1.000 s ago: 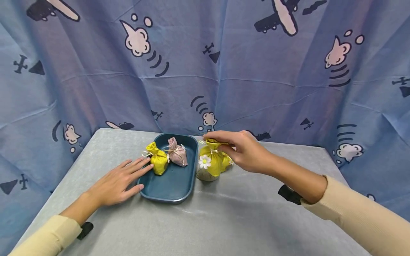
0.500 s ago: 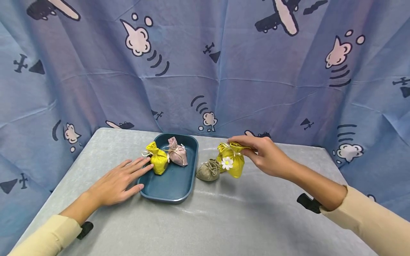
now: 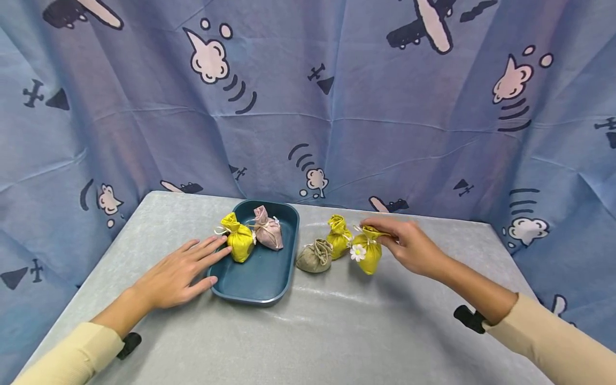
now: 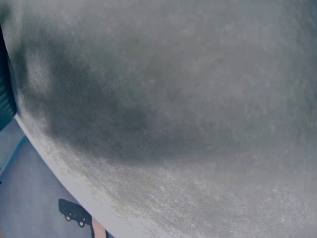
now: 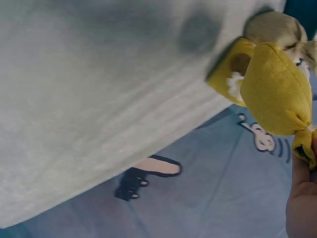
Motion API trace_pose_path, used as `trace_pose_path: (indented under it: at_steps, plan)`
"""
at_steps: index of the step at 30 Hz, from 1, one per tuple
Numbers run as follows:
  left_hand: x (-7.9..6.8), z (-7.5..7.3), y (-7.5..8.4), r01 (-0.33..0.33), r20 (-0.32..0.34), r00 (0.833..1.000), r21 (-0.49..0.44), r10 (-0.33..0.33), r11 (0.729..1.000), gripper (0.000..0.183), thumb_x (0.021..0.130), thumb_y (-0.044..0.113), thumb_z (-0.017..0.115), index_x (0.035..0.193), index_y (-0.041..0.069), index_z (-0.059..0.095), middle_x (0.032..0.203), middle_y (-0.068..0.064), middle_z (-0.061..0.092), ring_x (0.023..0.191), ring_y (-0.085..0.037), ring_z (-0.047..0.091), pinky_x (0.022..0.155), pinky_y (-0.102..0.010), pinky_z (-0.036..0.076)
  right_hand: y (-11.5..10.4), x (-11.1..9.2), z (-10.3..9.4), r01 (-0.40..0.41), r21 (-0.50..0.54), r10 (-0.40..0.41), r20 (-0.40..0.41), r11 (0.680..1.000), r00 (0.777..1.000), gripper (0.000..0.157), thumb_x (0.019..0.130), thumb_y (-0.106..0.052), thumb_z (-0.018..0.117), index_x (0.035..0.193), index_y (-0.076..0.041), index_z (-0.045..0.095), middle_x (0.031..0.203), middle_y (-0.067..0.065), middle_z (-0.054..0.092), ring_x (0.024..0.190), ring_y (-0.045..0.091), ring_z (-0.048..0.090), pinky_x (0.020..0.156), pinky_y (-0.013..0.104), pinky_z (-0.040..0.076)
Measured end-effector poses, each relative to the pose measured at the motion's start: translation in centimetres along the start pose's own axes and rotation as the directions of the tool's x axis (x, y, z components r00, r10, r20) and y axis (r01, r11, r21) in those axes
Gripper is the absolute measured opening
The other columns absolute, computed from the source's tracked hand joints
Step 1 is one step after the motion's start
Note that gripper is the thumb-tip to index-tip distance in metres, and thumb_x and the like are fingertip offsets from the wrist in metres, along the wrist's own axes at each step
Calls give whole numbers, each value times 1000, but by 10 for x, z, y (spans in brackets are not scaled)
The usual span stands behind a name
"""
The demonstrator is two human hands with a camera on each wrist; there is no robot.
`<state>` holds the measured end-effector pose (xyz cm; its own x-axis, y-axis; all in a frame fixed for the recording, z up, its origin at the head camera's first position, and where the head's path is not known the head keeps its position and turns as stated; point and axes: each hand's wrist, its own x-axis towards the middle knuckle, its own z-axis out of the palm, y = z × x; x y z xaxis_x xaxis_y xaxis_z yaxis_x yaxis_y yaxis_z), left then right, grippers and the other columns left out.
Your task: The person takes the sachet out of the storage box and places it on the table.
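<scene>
My right hand [image 3: 406, 245] pinches the gathered neck of a yellow drawstring pouch [image 3: 368, 256] with a white flower on it. In the right wrist view that pouch [image 5: 277, 91] hangs from the fingers, apart from the table. Flat and spread, my left hand [image 3: 185, 275] rests at the left rim of a blue tray [image 3: 255, 286], its fingertips by a second yellow pouch [image 3: 240, 243]. Behind that one, a pink pouch [image 3: 268, 231] leans inside the tray. The left wrist view catches neither pouch nor fingers.
Right of the tray, an olive-green pouch [image 3: 314, 256] and another yellow pouch [image 3: 339, 238] stand on the grey-covered table [image 3: 308, 342]. A blue patterned curtain [image 3: 269, 96] hangs behind the table's back edge.
My right hand has carried the flowered yellow pouch rightward, away from above the olive-green pouch, uncovering it and the yellow pouch behind. The left hand has stayed in place.
</scene>
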<state>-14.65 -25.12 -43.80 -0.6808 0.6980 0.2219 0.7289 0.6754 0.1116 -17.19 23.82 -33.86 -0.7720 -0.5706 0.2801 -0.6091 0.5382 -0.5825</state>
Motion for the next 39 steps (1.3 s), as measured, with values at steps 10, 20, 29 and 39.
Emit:
trace_pose_path:
  at_steps: [10,20,29,39]
  plan:
    - [2,-1,0,-1,-2,1000,5,1,1000,64,99,38,58,156,18,37,162,-6,30,147,-28,30,115,-52,25,33,-8,14,-97,-51,96,-14,994,995,45,87,19,62,128,-1,65,123,14,68,107,29,67,83,39,58]
    - [3,-1,1,10,3,1000,5,-10,1000,65,99,38,59,156,19,36,162,-6,30,148,-27,29,115,-52,25,48,-8,21,-158,-83,157,-13,984,987,44,89,17,60,129,0,64,124,16,67,105,28,67,81,40,57]
    - [2,1,0,5,-1,1000,6,-5,1000,65,98,37,59,156,18,36,162,-6,29,147,-28,29,115,-52,25,37,-2,19,-207,-30,208,33,978,977,51,92,-2,68,141,-3,54,137,15,59,124,34,58,102,52,47]
    - [0,2,0,3,-7,1000,-2,-3,1000,65,98,37,59,156,17,37,162,-6,29,147,-28,29,115,-51,26,16,28,21,-181,44,179,40,983,983,61,92,-12,72,147,-8,46,144,14,53,130,33,53,105,54,44]
